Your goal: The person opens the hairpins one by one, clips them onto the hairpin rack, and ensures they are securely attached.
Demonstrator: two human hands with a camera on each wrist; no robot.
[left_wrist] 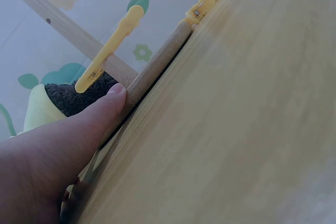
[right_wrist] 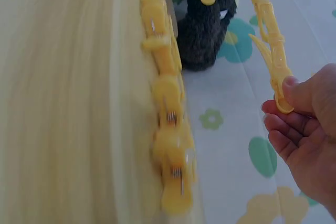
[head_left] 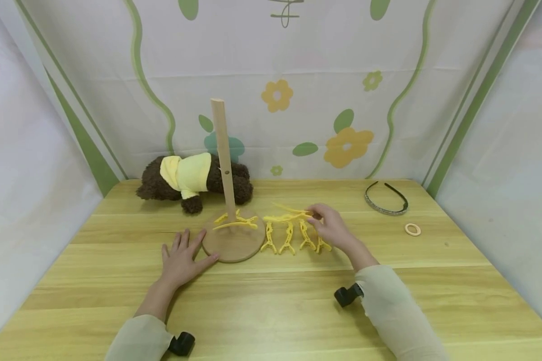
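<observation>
With thumb and fingers my right hand [head_left: 331, 228] pinches a yellow alligator hair clip [right_wrist: 276, 59] at its lever end, and the clip's two arms are spread apart. This clip is held above a row of several similar yellow hair clips [head_left: 288, 237] on the table. My left hand [head_left: 182, 260] lies with fingers spread at the left side of a round wooden base [head_left: 235, 245], its thumb touching the rim. A flat wooden post [head_left: 223, 155] stands on that base. More yellow clips [head_left: 237, 225] sit around the post's foot; how they are attached is unclear.
Behind the post a dark brown plush toy [head_left: 196, 178] in a yellow top lies on its side. A glittery headband [head_left: 386, 209] and a small pale ring [head_left: 412, 229] are on the right of the wooden table [head_left: 271, 311]. A printed curtain [head_left: 235, 60] hangs behind.
</observation>
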